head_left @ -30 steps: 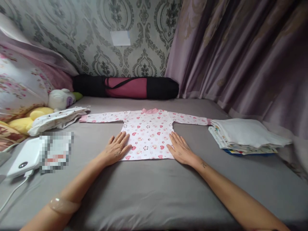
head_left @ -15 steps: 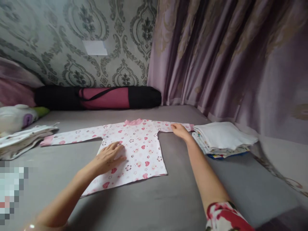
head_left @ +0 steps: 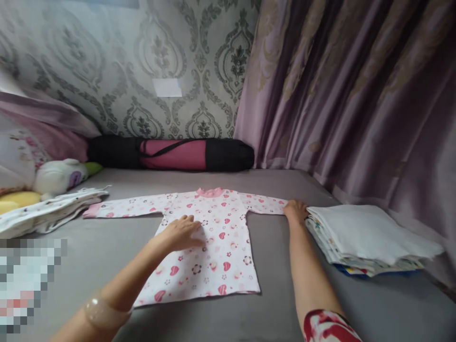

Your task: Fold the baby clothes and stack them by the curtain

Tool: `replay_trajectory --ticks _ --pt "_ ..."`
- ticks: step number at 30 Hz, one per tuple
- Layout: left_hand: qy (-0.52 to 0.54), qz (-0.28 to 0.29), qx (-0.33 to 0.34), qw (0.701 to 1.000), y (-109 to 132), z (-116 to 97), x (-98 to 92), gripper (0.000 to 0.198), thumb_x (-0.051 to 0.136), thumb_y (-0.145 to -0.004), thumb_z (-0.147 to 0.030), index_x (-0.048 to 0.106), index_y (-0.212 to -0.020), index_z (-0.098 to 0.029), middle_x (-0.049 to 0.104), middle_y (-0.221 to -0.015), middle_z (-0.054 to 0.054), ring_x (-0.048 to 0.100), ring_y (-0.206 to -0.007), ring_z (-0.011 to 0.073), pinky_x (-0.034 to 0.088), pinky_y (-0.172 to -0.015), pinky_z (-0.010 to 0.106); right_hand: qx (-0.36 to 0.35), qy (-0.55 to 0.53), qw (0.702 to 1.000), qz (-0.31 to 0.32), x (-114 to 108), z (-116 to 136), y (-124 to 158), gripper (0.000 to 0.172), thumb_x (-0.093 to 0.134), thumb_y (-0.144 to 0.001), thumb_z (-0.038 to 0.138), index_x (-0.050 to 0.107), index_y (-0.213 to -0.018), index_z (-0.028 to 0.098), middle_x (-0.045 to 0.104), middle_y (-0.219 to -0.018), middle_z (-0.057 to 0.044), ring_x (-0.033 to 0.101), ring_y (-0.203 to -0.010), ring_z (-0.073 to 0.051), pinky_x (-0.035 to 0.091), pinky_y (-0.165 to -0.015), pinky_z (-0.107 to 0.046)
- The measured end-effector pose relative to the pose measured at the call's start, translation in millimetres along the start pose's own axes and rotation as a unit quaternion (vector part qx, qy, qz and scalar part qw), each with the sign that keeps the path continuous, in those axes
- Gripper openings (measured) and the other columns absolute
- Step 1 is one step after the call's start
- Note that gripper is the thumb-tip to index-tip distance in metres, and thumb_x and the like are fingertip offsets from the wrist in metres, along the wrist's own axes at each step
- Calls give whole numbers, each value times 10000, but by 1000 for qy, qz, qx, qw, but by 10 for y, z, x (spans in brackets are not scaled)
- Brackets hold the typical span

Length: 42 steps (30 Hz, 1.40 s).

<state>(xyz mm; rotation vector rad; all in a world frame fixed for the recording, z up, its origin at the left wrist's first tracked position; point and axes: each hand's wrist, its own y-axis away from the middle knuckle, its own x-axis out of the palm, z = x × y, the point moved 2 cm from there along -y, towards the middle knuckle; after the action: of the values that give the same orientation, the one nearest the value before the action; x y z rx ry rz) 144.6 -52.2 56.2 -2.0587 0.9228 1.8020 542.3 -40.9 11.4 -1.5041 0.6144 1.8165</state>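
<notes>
A child's long-sleeved shirt [head_left: 213, 242], white with pink hearts and flowers and a pink collar, lies spread flat, both sleeves stretched sideways. Over the left part of its chest is my left hand [head_left: 183, 232], fingers apart and holding nothing; whether it touches the fabric is hard to tell. My right hand [head_left: 296, 210] is at the end of the right sleeve, its fingers bent around the cuff, which it covers. Just right of that hand sits a stack of folded clothes [head_left: 370, 232], white on top.
The grey sheet [head_left: 199, 323] lies beneath everything. Folded light clothes [head_left: 60, 209] and a white plush toy [head_left: 57, 176] are at left. A black and pink long bag [head_left: 174, 154] runs along the wall. Purple curtains [head_left: 320, 95] hang at right.
My right hand has moved outward along the sleeve to its cuff. My left hand has risen slightly over the chest. The view has shifted left and tilted a little upward.
</notes>
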Motion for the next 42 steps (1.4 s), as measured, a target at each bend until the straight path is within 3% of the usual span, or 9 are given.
replay_trajectory --ticks 4,8,11,16,20,24,29,36,42 --pt "55 -59 65 995 -442 -83 43 354 399 -912 -415 624 -1061 -186 635 -1025 117 612 -941 248 477 -806 360 -13 28 999 -21 9 6 -30 416 407 -869 166 585 -1225 45 517 -1270 -255 436 -1223 -345 457 -873 -432" --pt "90 -150 160 972 -1000 -235 163 352 397 -921 -307 562 -1188 -146 610 -1191 151 566 -1123 249 451 -950 375 -30 65 997 -37 -28 77 -11 358 451 -855 170 664 -1121 60 574 -1208 -230 466 -1175 -349 435 -878 -412" --pt "97 -187 188 959 -1369 -347 229 358 405 -919 -283 545 -1215 -140 582 -1259 164 532 -1191 246 424 -1010 387 -76 69 993 -62 -155 160 -4 313 498 -839 211 711 -1016 65 618 -1152 -227 510 -1129 -352 395 -915 -421" --pt "63 -151 143 976 -1694 -472 280 449 461 -901 -377 525 -1263 -117 482 -1390 173 437 -1295 279 327 -1095 393 -151 2 986 -74 -532 168 -86 335 488 -834 289 733 -938 85 703 -922 -189 617 -943 -305 351 -934 -429" --pt "46 -120 98 987 -1694 -539 285 565 441 -886 -551 504 -1296 -167 421 -1446 135 407 -1288 334 348 -1056 462 -170 -190 963 -82 -722 57 -191 305 519 -805 375 721 -807 147 678 -728 -68 605 -740 -219 411 -678 -301" --pt "27 -109 78 991 -1652 -578 266 631 459 -854 -613 458 -1343 -213 395 -1455 118 390 -1270 344 357 -1020 490 -127 -445 885 -41 -690 46 -209 246 600 -771 389 644 -675 167 548 -529 41 502 -520 -126 351 -496 -227" --pt "9 -80 77 994 -1711 -560 184 760 470 -804 -675 391 -1410 -223 418 -1390 156 411 -1221 368 364 -978 508 34 -666 740 90 -657 177 -117 191 709 -754 264 570 -659 176 549 -484 64 479 -400 -89 369 -391 -187" --pt "1 -8 44 999 -1849 -585 8 966 569 -657 -755 360 -1443 -233 409 -1376 184 368 -1268 397 318 -1017 503 105 -778 564 258 -720 325 -65 122 641 -831 169 566 -737 179 644 -556 30 602 -467 -115 523 -445 -207" --pt "26 66 -3 997 -1959 -627 -88 1091 685 -536 -724 337 -1449 -239 316 -1475 193 295 -1338 435 313 -1029 536 91 -826 466 303 -764 573 73 44 609 -814 140 611 -837 178 693 -642 12 659 -573 -136 596 -575 -266"
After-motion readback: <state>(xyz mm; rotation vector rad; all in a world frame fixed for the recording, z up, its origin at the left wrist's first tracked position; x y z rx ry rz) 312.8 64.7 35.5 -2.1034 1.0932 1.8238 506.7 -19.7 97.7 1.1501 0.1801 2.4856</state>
